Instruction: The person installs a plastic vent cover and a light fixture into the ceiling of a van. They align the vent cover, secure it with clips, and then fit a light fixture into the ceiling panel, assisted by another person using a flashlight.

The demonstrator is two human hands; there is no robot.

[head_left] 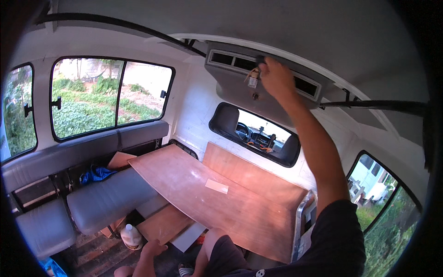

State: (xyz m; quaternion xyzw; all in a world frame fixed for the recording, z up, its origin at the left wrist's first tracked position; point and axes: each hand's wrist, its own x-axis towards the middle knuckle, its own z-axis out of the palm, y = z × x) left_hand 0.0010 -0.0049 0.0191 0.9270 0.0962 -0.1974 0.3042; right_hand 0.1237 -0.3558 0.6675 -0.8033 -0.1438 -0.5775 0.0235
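Note:
My right hand point(277, 78) is raised to the grey overhead vent unit point(230, 85), its fingers closed on a small dark piece point(261, 60) at the slotted vent panel; its kind I cannot make out. Just beside those fingers hangs a small tan and white item point(252, 78) with a label. Low down at the left, my left hand point(154, 249) has its fingers loosely apart, with nothing visible in them. It is beside the corner of a brown wooden board point(166, 225) and near a white plastic jug point(132, 237).
A large plywood sheet point(184, 175) lies across the vehicle's cabin, a small wood piece point(217, 186) on it. Another plywood panel point(254, 168) leans at the front wall. Grey bench seats point(108, 198) line the left, with a blue plastic bag point(96, 174). A black rail point(124, 27) runs along the ceiling.

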